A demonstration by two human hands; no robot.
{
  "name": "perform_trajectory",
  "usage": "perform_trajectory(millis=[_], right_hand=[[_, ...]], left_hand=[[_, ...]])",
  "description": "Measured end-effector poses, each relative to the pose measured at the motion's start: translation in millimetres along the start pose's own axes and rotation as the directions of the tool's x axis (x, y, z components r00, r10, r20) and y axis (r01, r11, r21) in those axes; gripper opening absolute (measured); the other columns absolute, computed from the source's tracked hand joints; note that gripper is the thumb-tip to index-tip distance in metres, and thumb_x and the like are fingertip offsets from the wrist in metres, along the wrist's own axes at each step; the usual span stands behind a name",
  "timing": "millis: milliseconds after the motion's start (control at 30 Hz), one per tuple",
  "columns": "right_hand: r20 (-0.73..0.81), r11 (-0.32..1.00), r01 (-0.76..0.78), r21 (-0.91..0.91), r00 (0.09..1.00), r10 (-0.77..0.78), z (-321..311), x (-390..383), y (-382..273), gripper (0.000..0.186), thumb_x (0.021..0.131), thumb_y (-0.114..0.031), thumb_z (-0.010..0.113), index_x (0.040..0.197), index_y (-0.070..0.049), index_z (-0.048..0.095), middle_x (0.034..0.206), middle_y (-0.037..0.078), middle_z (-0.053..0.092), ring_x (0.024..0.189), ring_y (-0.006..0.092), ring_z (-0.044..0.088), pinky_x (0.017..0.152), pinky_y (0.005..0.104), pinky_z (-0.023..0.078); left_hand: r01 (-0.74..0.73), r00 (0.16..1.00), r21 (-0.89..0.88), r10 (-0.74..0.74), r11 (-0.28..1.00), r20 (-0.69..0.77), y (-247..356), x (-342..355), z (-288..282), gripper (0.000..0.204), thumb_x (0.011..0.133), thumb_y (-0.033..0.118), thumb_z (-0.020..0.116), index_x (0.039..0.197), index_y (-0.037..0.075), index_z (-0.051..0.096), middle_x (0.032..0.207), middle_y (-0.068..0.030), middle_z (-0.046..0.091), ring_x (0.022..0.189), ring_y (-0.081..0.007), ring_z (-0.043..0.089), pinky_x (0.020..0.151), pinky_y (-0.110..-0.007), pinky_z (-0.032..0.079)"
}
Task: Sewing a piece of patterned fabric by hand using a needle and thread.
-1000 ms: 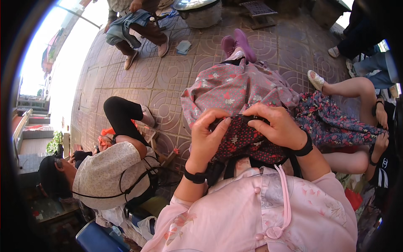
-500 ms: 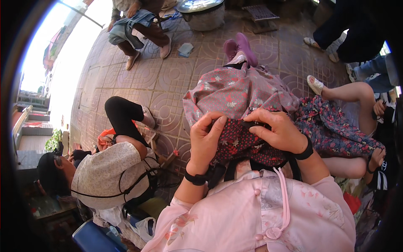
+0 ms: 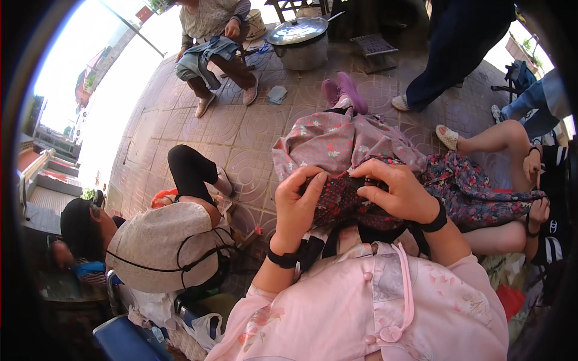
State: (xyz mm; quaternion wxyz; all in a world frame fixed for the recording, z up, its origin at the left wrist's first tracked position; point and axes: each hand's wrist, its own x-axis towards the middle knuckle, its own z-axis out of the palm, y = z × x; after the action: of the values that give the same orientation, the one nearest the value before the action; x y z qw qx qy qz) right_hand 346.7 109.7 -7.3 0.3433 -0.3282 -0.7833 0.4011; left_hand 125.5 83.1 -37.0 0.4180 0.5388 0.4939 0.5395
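Note:
Across my lap lies a greyish-pink cloth (image 3: 313, 141) with leaves and small red dots. A darker dotted fabric (image 3: 340, 198) hangs between my hands; I cannot tell whether it is the same cloth's reverse side. My left hand (image 3: 296, 207) is closed in a pinch on the dark fabric's upper left edge, thumb against the forefinger. A short way to the right, my right hand (image 3: 397, 191) pinches that edge too, its fingertips curled inward. Whether a small tool such as a needle sits in those fingers is too fine to make out.
On my left sits a person in a pale top (image 3: 168, 246); on my right, another holds a dark floral cloth (image 3: 475, 186). Ahead are a seated person with blue-grey cloth (image 3: 217, 51), a large lidded pot (image 3: 301, 51) and a standing person in dark trousers (image 3: 451, 48) on patterned paving (image 3: 253, 126).
The view has tilted up slightly, so the pot and people ahead sit lower. The dark-trousered person has stepped leftward. My hands stay on the fabric, with the fingers shifted a little.

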Motion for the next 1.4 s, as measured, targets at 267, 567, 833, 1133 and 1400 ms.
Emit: perform_trajectory(millis=[267, 567, 833, 1133, 1400], right_hand=[[0.011, 0.994, 0.109, -0.008, 0.994, -0.109, -3, -20, -31, 0.028, 0.086, -0.009, 0.069, 0.111, -0.002, 0.061, 0.093, 0.013, 0.067, 0.081, 0.0264, 0.068, 0.072, 0.0336, 0.051], [0.072, 0.967, 0.251, -0.052, 0.966, -0.247, -5, 12, -34, 0.029, 0.087, -0.009, 0.068, 0.113, -0.002, 0.059, 0.097, 0.017, 0.068, 0.086, 0.0310, 0.069, 0.073, 0.0359, 0.052], [-0.001, 0.999, 0.021, 0.036, 1.000, -0.021, 2, 43, -35, 0.036, 0.083, -0.010, 0.073, 0.116, -0.003, 0.060, 0.089, 0.012, 0.067, 0.079, 0.0196, 0.067, 0.071, 0.0309, 0.052], [-0.120, 0.998, 0.061, 0.006, 0.991, -0.060, 36, 70, -6, 0.022, 0.082, -0.012, 0.075, 0.099, -0.002, 0.068, 0.091, 0.012, 0.070, 0.084, 0.0245, 0.070, 0.074, 0.0317, 0.053], [-0.086, 0.989, -0.093, 0.117, 0.991, 0.103, 42, 73, 28, 0.026, 0.077, -0.012, 0.079, 0.097, -0.002, 0.066, 0.087, 0.010, 0.069, 0.080, 0.0192, 0.068, 0.071, 0.0311, 0.052]], left_hand=[[-0.221, 0.975, 0.229, 0.208, 0.948, 0.080, 44, -27, 5, 0.006, 0.088, 0.003, 0.066, 0.091, -0.001, 0.066, 0.080, -0.0063, 0.066, 0.072, -0.0131, 0.061, 0.069, -0.026, 0.048], [-0.263, 0.958, 0.405, 0.286, 0.875, 0.006, 59, -13, -10, 0.006, 0.087, 0.004, 0.067, 0.091, 0.000, 0.068, 0.080, -0.0082, 0.068, 0.071, -0.0153, 0.063, 0.068, -0.027, 0.049], [-0.198, 0.974, 0.365, 0.226, 0.910, -0.034, 48, 16, -30, 0.008, 0.087, 0.007, 0.067, 0.090, 0.000, 0.068, 0.078, -0.0093, 0.067, 0.071, -0.0163, 0.063, 0.068, -0.028, 0.049], [-0.144, 0.989, 0.197, 0.136, 0.970, 0.055, 10, 20, -32, 0.013, 0.090, 0.008, 0.066, 0.098, -0.002, 0.067, 0.087, -0.0107, 0.068, 0.080, -0.0147, 0.064, 0.073, -0.028, 0.050], [-0.100, 0.992, 0.165, 0.086, 0.981, 0.091, 4, 33, -29, 0.016, 0.092, 0.010, 0.064, 0.103, -0.001, 0.068, 0.089, -0.0093, 0.069, 0.080, -0.0137, 0.063, 0.074, -0.027, 0.050]])
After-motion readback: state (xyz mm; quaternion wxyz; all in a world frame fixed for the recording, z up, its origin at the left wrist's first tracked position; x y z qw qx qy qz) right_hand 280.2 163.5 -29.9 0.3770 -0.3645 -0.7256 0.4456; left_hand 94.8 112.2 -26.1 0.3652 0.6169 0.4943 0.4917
